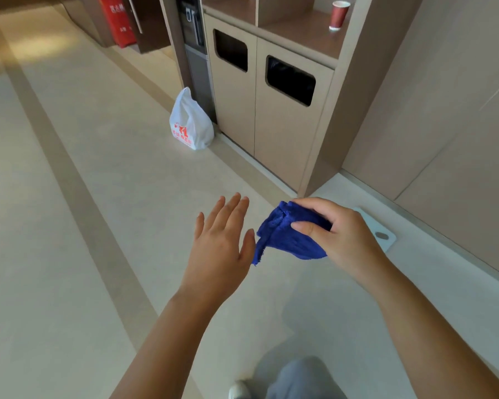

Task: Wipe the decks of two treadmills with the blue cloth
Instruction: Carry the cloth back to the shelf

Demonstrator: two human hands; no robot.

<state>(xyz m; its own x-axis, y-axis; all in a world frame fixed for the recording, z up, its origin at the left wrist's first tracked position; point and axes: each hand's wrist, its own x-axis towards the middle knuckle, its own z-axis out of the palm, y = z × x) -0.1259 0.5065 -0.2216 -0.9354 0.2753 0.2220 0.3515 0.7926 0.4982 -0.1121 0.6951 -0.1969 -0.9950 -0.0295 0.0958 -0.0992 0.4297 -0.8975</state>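
Observation:
The blue cloth [285,237] hangs bunched in the air at the centre of the head view, above a pale floor. My right hand [333,230] grips it, with the thumb and curled fingers pinching its upper folds. My left hand [221,240] is held flat just left of the cloth, fingers straight and spread, its thumb close to the cloth's edge and holding nothing. No treadmill appears in this view.
A beige cabinet with two bin openings [271,90] stands ahead, a red paper cup [338,15] on its shelf. A white plastic bag [190,123] sits on the floor beside it. A white floor scale [382,236] lies behind my right hand. My leg and shoe [285,381] show below.

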